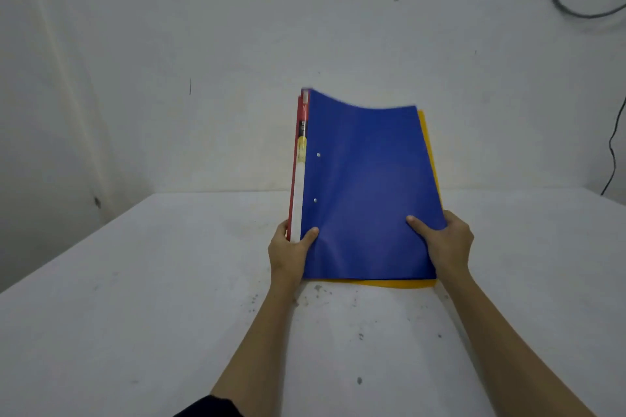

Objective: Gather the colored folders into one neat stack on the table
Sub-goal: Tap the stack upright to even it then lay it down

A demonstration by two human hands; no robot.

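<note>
A: Where are the folders?

B: Both hands hold them up in the air, above the white worktop point(135, 281). The blue folder point(369, 186) is on top, facing us. A yellow folder point(389, 284) peeks out under it at the bottom and along the right side. A red folder point(292, 179) shows as a thin strip down the left side.

A: How does each hand hold on?

B: The left hand point(291, 250) is closed on the bottom left corner, thumb on the front, by the white spine strip point(298, 200). The right hand point(447, 244) is closed on the bottom right corner, thumb on the blue cover. I can't see the other fingers; I think they are behind.

A: Why hold both corners?

B: I think so the pile stays together. The top edge bends and looks floppy.

A: Is the pile neat?

B: Not quite. The yellow and red edges stick out. I think it needs squaring up, then laying flat on the worktop.
</note>
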